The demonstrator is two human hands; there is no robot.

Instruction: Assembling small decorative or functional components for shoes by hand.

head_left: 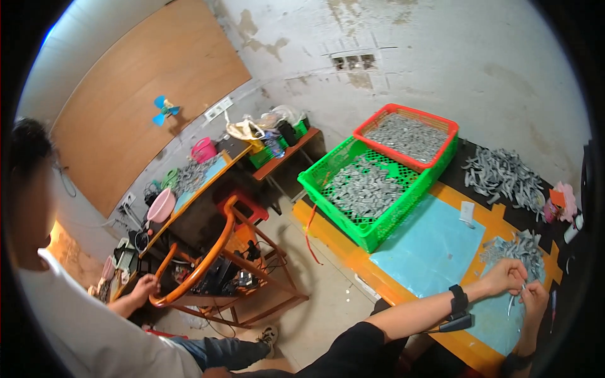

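Note:
My left hand point(504, 277) and my right hand point(535, 298) are close together over the right part of the table, fingers closed in a pinch. Between them is a small, thin grey strip point(522, 288), mostly hidden by the fingers. A narrow pale piece point(510, 306) hangs or lies just below the fingertips; I cannot tell which. Right behind my hands lies a pile of grey strip-like parts point(528, 246). Under them a light blue sheet point(498, 321) is fixed to the table with orange tape.
A green basket point(368, 239) of grey parts stands left of my hands, a red basket point(360, 133) resting on its far end. Another grey heap point(504, 176) lies behind. A slim pen-like tool point(553, 312) is at the right. Someone point(94, 309) holds an orange-brown chair point(208, 264) at left.

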